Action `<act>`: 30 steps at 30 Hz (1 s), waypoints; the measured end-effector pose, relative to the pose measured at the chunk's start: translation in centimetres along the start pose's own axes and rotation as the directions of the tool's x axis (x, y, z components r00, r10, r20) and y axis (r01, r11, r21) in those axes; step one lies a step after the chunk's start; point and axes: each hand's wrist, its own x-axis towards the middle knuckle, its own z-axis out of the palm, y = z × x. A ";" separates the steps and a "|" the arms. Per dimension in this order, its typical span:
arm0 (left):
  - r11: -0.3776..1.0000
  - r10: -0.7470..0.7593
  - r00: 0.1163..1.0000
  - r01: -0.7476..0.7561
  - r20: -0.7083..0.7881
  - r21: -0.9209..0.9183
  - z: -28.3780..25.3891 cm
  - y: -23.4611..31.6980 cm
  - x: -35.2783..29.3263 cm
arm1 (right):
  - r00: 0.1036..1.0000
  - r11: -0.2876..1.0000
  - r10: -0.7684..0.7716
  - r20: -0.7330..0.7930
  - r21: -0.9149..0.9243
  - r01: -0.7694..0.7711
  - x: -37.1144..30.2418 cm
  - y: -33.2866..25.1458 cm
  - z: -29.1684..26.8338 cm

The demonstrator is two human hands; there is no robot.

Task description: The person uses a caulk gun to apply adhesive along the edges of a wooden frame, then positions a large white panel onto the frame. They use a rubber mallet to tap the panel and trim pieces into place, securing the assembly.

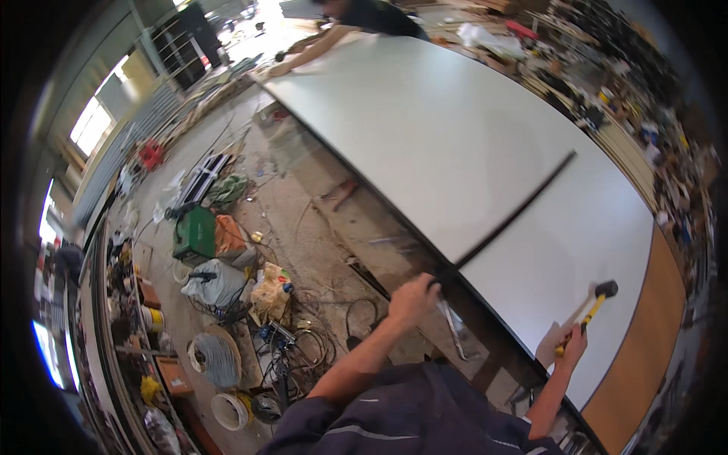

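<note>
A large white panel with a black edge lies flat in front of me. Across it runs a long thin black strip, slanting up to the right. At the panel's near-left edge, my left hand is closed round the near end of this strip. Farther right, my right hand grips the yellow handle of a mallet. The mallet's black head is above the white surface, close to the panel's right end. Beneath my left hand a bent metal piece shows; its kind is unclear.
A co-worker leans at the panel's far end, one arm along its corner. On the floor to the left are a green machine box, a coil of grey cable, a white bucket and tangled hoses. Scrap piles line the right side.
</note>
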 end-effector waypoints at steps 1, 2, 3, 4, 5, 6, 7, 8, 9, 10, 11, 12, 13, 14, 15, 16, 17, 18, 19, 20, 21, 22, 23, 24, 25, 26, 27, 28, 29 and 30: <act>0.998 -0.017 0.999 0.019 0.036 -0.066 -1.3 -0.2 -0.3 | 1.000 1.000 0.007 -0.028 0.002 -0.007 -1.8 -0.1 1.2; 0.990 -0.039 0.996 0.049 0.079 -0.130 -2.6 -1.0 -0.9 | 0.998 1.000 0.023 -0.057 -0.003 -0.023 -3.5 -0.1 3.0; 0.980 -0.052 0.996 0.065 0.073 -0.188 -4.3 -2.6 -1.4 | 0.999 1.000 0.015 -0.042 -0.015 -0.016 -4.9 0.0 5.4; 0.966 -0.065 0.996 0.080 0.067 -0.246 -6.2 -4.4 -2.0 | 1.000 1.000 0.007 -0.027 -0.026 -0.008 -6.5 0.2 7.9; 0.947 -0.079 0.994 0.098 0.072 -0.306 -7.7 -6.4 -2.9 | 1.000 0.999 0.003 -0.021 -0.043 -0.004 -8.0 0.3 9.7; 0.908 -0.119 0.991 0.132 0.058 -0.399 -9.1 -8.5 -4.0 | 0.999 1.000 -0.020 0.048 -0.005 0.020 -9.1 0.8 11.6; 0.897 -0.132 0.990 0.137 0.042 -0.419 -10.7 -10.5 -5.3 | 0.997 1.000 -0.026 0.078 0.000 0.026 -10.4 1.2 13.6; 0.887 -0.143 0.990 0.134 0.013 -0.442 -12.8 -12.5 -6.6 | 0.994 1.000 -0.017 0.108 -0.014 0.019 -11.9 1.3 16.1; 0.879 -0.145 0.989 0.123 -0.013 -0.461 -14.8 -14.4 -7.6 | 0.991 1.000 -0.012 0.130 -0.020 0.014 -13.1 1.3 18.2; 0.870 -0.178 0.982 0.130 -0.058 -0.475 -16.6 -16.3 -8.7 | 0.983 0.999 -0.032 0.179 -0.033 0.038 -14.0 1.4 20.3; 0.862 -0.219 0.970 0.142 -0.105 -0.487 -18.2 -18.2 -10.0 | 0.971 0.997 -0.046 0.234 -0.046 0.059 -14.8 2.0 22.4; 0.852 -0.256 0.956 0.152 -0.146 -0.502 -19.7 -19.9 -11.1 | 0.957 0.995 -0.061 0.282 -0.060 0.081 -15.8 2.1 24.4; 0.865 -0.283 0.939 0.162 -0.194 -0.475 -21.2 -21.6 -11.9 | 0.949 0.992 -0.058 0.310 -0.090 0.090 -16.7 2.2 26.6; 0.874 -0.313 0.919 0.181 -0.239 -0.451 -22.5 -23.1 -13.0 | 0.928 0.986 -0.067 0.367 -0.117 0.117 -17.7 1.9 28.9; 0.885 -0.335 0.897 0.194 -0.287 -0.424 -23.7 -24.5 -13.9 | 0.902 0.980 -0.078 0.424 -0.134 0.148 -18.6 1.6 31.3; 0.876 -0.386 0.872 0.245 -0.300 -0.415 -24.4 -26.0 -15.2 | 0.890 0.976 -0.063 0.452 -0.157 0.149 -19.4 1.5 33.5; 0.871 -0.420 0.848 0.275 -0.324 -0.408 -24.9 -27.5 -16.2 | 0.872 0.969 -0.065 0.485 -0.177 0.170 -20.1 1.3 35.9; 0.864 -0.454 0.819 0.308 -0.351 -0.399 -25.2 -28.6 -17.0 | 0.852 0.962 -0.062 0.519 -0.195 0.189 -20.8 1.4 38.4; 0.846 -0.491 0.784 0.325 -0.380 -0.422 -25.3 -29.3 -17.8 | 0.832 0.954 -0.057 0.552 -0.215 0.208 -21.3 1.5 40.8; 0.829 -0.527 0.747 0.346 -0.405 -0.440 -25.4 -29.9 -18.7 | 0.799 0.947 -0.056 0.598 -0.221 0.231 -21.6 1.8 43.1; 0.810 -0.561 0.710 0.367 -0.425 -0.457 -25.5 -30.6 -19.4 | 0.785 0.939 -0.060 0.617 -0.232 0.254 -22.5 1.8 45.7; 0.806 -0.573 0.686 0.370 -0.449 -0.463 -25.4 -31.2 -19.9 | 0.770 0.930 -0.063 0.635 -0.244 0.277 -23.8 1.7 48.4; 0.799 -0.587 0.656 0.375 -0.475 -0.470 -25.2 -31.8 -20.3 | 0.752 0.919 -0.063 0.657 -0.255 0.300 -24.6 1.8 51.1; 0.804 -0.578 0.648 0.351 -0.495 -0.480 -25.1 -32.6 -20.5 | 0.714 0.925 -0.061 0.697 -0.229 0.304 -24.5 2.7 53.4; 0.771 -0.617 0.624 0.359 -0.479 -0.526 -25.3 -33.5 -20.2 | 0.700 0.917 -0.057 0.712 -0.241 0.319 -24.5 3.1 55.6; 0.731 -0.660 0.597 0.370 -0.456 -0.574 -25.4 -34.2 -19.6 | 0.686 0.906 -0.047 0.726 -0.259 0.335 -25.0 3.5 58.1; 0.690 -0.699 0.569 0.378 -0.433 -0.617 -25.7 -34.8 -19.1 | 0.671 0.896 -0.036 0.740 -0.273 0.350 -25.4 3.7 60.6; 0.675 -0.718 0.541 0.391 -0.437 -0.626 -26.0 -35.5 -18.5 | 0.661 0.905 -0.034 0.750 -0.257 0.338 -25.8 3.9 63.0; 0.669 -0.728 0.517 0.395 -0.450 -0.630 -26.8 -36.3 -17.4 | 0.656 0.897 -0.045 0.753 -0.258 0.358 -25.9 4.2 65.3; 0.664 -0.737 0.495 0.398 -0.461 -0.633 -27.5 -37.2 -16.2 | 0.653 0.889 -0.058 0.755 -0.258 0.377 -25.8 4.6 67.7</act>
